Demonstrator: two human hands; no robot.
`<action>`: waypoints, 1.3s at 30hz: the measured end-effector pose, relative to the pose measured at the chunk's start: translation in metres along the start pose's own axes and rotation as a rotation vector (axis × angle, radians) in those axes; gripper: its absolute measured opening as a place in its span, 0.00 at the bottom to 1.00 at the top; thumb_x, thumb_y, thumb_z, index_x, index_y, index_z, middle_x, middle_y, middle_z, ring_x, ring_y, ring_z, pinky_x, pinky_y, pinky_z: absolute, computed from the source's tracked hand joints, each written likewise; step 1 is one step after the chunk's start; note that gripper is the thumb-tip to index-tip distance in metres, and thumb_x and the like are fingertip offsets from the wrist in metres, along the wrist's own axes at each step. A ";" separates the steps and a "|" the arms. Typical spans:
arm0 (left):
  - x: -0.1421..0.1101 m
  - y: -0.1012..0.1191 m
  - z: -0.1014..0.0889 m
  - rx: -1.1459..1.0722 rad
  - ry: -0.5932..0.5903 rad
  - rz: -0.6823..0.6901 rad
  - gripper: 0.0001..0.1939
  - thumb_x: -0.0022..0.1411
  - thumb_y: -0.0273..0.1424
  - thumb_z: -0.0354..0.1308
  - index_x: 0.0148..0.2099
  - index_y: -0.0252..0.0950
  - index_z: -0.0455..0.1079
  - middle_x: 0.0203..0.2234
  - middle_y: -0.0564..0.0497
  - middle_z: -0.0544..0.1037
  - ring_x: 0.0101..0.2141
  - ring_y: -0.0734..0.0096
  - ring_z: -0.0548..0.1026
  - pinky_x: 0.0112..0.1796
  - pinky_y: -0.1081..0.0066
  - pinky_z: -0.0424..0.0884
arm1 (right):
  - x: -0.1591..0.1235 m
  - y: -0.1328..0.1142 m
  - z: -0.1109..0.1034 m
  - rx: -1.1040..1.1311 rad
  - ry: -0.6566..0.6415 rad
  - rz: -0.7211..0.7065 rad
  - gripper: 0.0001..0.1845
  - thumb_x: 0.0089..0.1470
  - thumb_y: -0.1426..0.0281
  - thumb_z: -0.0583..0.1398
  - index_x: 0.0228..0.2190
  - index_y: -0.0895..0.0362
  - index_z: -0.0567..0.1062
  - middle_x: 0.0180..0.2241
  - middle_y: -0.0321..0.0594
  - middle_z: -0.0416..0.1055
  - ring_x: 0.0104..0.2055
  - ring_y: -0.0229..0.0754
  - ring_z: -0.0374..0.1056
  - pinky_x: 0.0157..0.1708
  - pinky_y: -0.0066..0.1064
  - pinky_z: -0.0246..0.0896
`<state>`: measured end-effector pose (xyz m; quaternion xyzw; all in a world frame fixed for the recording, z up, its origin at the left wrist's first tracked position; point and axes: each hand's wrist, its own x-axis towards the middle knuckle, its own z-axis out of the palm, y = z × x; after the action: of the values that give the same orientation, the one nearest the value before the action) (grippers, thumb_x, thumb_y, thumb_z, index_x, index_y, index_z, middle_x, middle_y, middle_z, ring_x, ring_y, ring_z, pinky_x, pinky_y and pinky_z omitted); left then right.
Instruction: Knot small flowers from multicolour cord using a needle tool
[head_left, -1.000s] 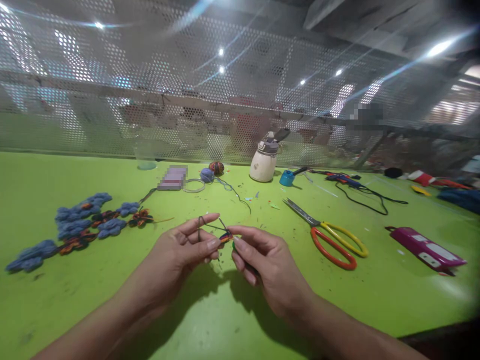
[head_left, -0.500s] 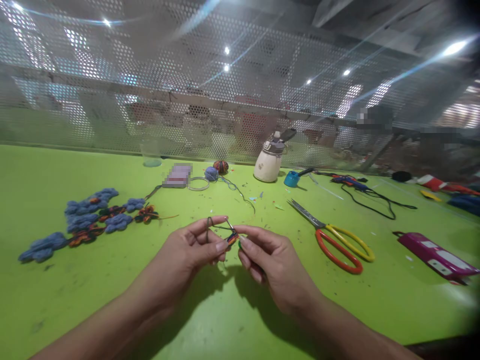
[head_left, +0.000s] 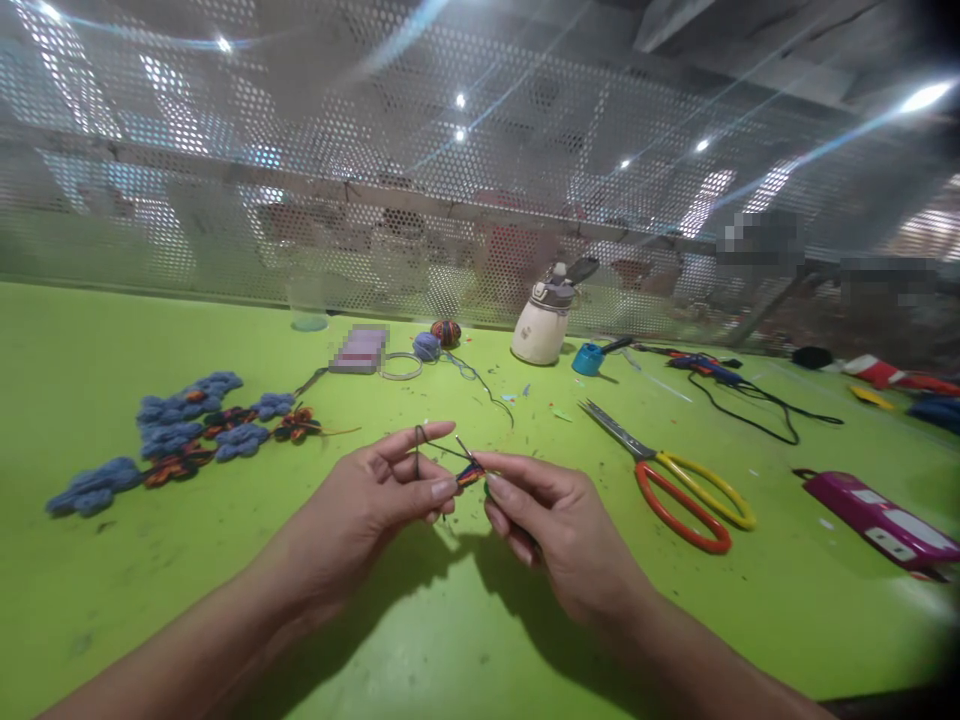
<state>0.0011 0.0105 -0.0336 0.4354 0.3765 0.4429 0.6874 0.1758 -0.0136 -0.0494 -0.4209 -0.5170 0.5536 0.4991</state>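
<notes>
L hand [head_left: 394, 495]: thumb + fingers pinched narrow on L end of a small orange/dark crochet piece [head_left: 471, 474]. Index stretched out approx. straight to the R, well apart from thumb, w/ dark yarn [head_left: 418, 455] looped round it & running across to the piece. Lower fingers curled under, partly hidden.

R hand [head_left: 551, 510]: thumb + index closed to a narrow grip on the hook [head_left: 460, 444], index laid over the top, right by R end of the piece (a bit of green shows at the thumb, too small to make out). Other fingers folded in below. Hook's thin shaft pokes up-L past the piece, tip just under L index tip.

Piece sits betw. both hands, approx. mid-view, held above the green table [head_left: 420, 650], shadows below. Forearms come in from the bottom L & R corners, angled inward; wrists apart, fingertips nearly meeting.

Nearby: blue flowers [head_left: 240, 440] & orange/black flowers [head_left: 296, 424] to the L; scissors [head_left: 643, 452] to the R, blades pointing up-L, slightly parted. Farther back: blue ball [head_left: 427, 347] beside multicol. ball [head_left: 445, 333], then bottle [head_left: 540, 330], upright, lid up.
</notes>
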 end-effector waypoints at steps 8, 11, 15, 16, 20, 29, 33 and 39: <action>0.002 0.002 -0.004 0.166 0.002 0.038 0.28 0.50 0.28 0.67 0.55 0.33 0.68 0.23 0.56 0.73 0.24 0.75 0.68 0.28 0.72 0.62 | 0.001 -0.007 -0.007 -0.152 -0.069 -0.033 0.16 0.54 0.67 0.60 0.43 0.59 0.78 0.18 0.30 0.58 0.17 0.30 0.49 0.17 0.24 0.43; 0.002 0.003 -0.003 0.186 0.007 0.033 0.27 0.50 0.28 0.66 0.54 0.31 0.68 0.23 0.56 0.72 0.24 0.75 0.67 0.28 0.72 0.62 | 0.002 -0.011 -0.012 -0.274 -0.108 -0.084 0.15 0.54 0.71 0.58 0.42 0.59 0.79 0.18 0.31 0.57 0.19 0.31 0.49 0.18 0.25 0.44; 0.003 0.003 -0.005 0.192 -0.017 0.029 0.26 0.51 0.27 0.65 0.53 0.31 0.69 0.23 0.55 0.73 0.25 0.75 0.68 0.29 0.73 0.63 | 0.002 -0.020 -0.018 -0.504 -0.149 -0.159 0.15 0.55 0.75 0.57 0.42 0.57 0.80 0.22 0.35 0.67 0.22 0.32 0.54 0.21 0.25 0.50; 0.003 0.003 -0.006 0.192 -0.017 0.027 0.25 0.51 0.27 0.65 0.53 0.32 0.69 0.23 0.56 0.73 0.25 0.76 0.68 0.29 0.73 0.63 | 0.002 -0.023 -0.019 -0.561 -0.165 -0.174 0.15 0.56 0.74 0.57 0.42 0.56 0.80 0.23 0.36 0.70 0.22 0.32 0.56 0.21 0.25 0.52; 0.005 0.001 -0.007 0.203 -0.018 0.011 0.24 0.50 0.27 0.65 0.50 0.31 0.70 0.22 0.56 0.73 0.25 0.76 0.68 0.29 0.73 0.64 | 0.002 -0.032 -0.024 -0.746 -0.259 -0.262 0.17 0.58 0.75 0.55 0.46 0.53 0.78 0.29 0.38 0.76 0.26 0.34 0.64 0.26 0.24 0.58; 0.006 -0.005 -0.006 0.276 -0.027 0.004 0.23 0.51 0.29 0.64 0.50 0.32 0.69 0.22 0.58 0.70 0.24 0.76 0.67 0.30 0.71 0.63 | 0.001 -0.037 -0.032 -1.033 -0.393 -0.341 0.30 0.53 0.84 0.53 0.52 0.44 0.72 0.38 0.35 0.79 0.34 0.38 0.73 0.34 0.28 0.63; 0.007 -0.008 -0.006 0.301 -0.043 0.031 0.22 0.51 0.30 0.64 0.50 0.32 0.69 0.23 0.58 0.70 0.25 0.75 0.67 0.30 0.71 0.62 | 0.000 -0.037 -0.032 -1.151 -0.398 -0.327 0.31 0.54 0.83 0.52 0.53 0.43 0.70 0.39 0.38 0.79 0.35 0.43 0.73 0.35 0.33 0.63; 0.006 -0.008 -0.004 0.349 -0.035 0.064 0.22 0.52 0.29 0.63 0.50 0.31 0.69 0.22 0.57 0.70 0.24 0.75 0.67 0.28 0.72 0.62 | -0.002 -0.036 -0.031 -1.239 -0.407 -0.323 0.34 0.49 0.85 0.52 0.53 0.45 0.71 0.34 0.40 0.79 0.33 0.45 0.72 0.33 0.34 0.63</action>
<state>0.0015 0.0156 -0.0429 0.5675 0.4213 0.3849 0.5935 0.2111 -0.0118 -0.0168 -0.4343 -0.8795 0.1409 0.1345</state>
